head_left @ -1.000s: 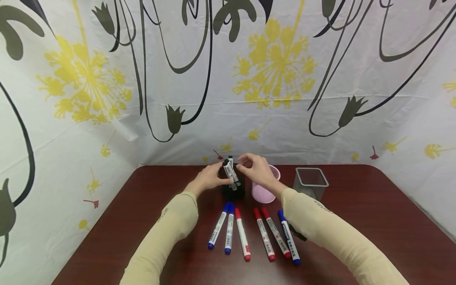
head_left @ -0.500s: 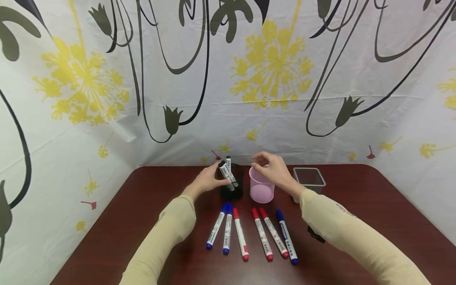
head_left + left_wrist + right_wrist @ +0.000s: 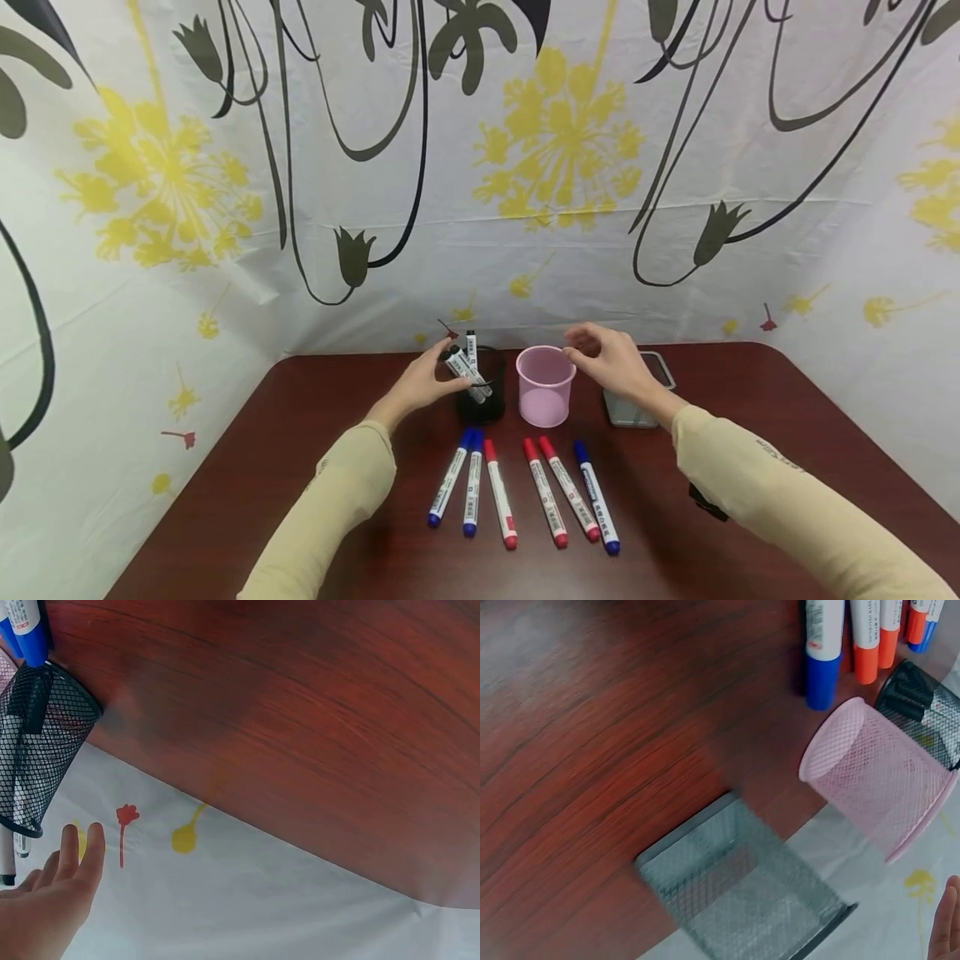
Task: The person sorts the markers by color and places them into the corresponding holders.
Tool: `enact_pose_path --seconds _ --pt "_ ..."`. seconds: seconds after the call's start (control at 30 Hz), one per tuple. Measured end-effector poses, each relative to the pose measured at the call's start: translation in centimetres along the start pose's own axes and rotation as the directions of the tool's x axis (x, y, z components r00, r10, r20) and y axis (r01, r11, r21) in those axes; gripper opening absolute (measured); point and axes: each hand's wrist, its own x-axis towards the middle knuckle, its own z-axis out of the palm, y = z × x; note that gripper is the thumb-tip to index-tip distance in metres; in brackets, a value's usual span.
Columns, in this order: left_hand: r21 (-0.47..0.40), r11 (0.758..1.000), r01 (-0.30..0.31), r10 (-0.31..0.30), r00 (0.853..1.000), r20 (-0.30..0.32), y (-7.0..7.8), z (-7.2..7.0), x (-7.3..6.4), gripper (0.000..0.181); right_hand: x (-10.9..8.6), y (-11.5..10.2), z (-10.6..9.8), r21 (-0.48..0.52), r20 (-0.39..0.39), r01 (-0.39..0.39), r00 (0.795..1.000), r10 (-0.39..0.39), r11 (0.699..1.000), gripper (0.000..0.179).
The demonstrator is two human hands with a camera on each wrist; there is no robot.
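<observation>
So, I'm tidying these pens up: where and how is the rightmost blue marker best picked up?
Probably pinch the blue marker across its barrel, just short of the far-end cap, coming from above and the right. It lies flat, and the neighbouring red marker crowds its near end, while the gap widens toward the cap.

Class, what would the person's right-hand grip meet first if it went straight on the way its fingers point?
The right-hand grip would probably meet the pink, round mesh cup first; height and depth are unclear, so it might pass over or behind it.
</observation>
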Motion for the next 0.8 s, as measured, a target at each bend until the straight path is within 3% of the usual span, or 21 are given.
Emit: enact_pose_path --seconds 0.13,0.23,0.3,0.33,0.4,0.47,0.53,0.67,0.8 --pt "0.012 1.000 -0.022 0.022 1.000 -0.019 -0.2 -0.3 -0.6 0.081 -0.5 0.5 -1.0 -0.049 -0.003 0.002 1.000 -0.002 0.999 0.023" --pt "0.068 0.995 -0.074 0.082 0.990 -0.116 -0.2 -0.6 -1.1 0.076 -0.9 0.9 -1.6 -0.098 0.014 -0.005 1.000 0.007 0.995 0.023" --pt "0.121 0.982 -0.142 0.166 0.960 -0.224 0.0 -0.7 -1.6 0.070 -1.2 1.0 -1.9 -0.130 0.025 -0.006 1.000 0.009 0.992 0.024" --pt "0.155 0.972 -0.177 0.215 0.936 -0.278 0.1 -0.8 -1.9 0.066 -1.3 1.1 -2.1 -0.145 0.031 -0.002 1.000 0.007 0.989 0.025" --pt "0.225 0.939 -0.260 0.329 0.872 -0.363 0.4 -0.9 -2.4 0.059 -1.4 1.2 -2.3 -0.185 0.038 0.013 0.999 -0.006 0.983 0.026" --pt "0.285 0.896 -0.340 0.433 0.813 -0.389 1.0 -0.9 -3.0 0.052 -1.6 1.3 -2.5 -0.235 0.040 0.029 0.999 -0.020 0.972 0.027" --pt "0.352 0.839 -0.414 0.529 0.770 -0.357 1.7 -0.8 -3.5 0.048 -1.7 1.3 -2.7 -0.279 0.039 0.050 0.998 -0.041 0.959 0.028" --pt "0.467 0.693 -0.550 0.683 0.708 -0.179 3.2 0.0 -4.8 0.043 -1.8 1.6 -2.7 -0.331 0.035 0.090 0.996 -0.083 0.939 0.031" --pt "0.545 0.532 -0.648 0.759 0.651 0.033 4.6 1.1 -6.0 0.041 -1.8 2.1 -2.4 -0.344 0.042 0.115 0.993 -0.107 0.932 0.034"
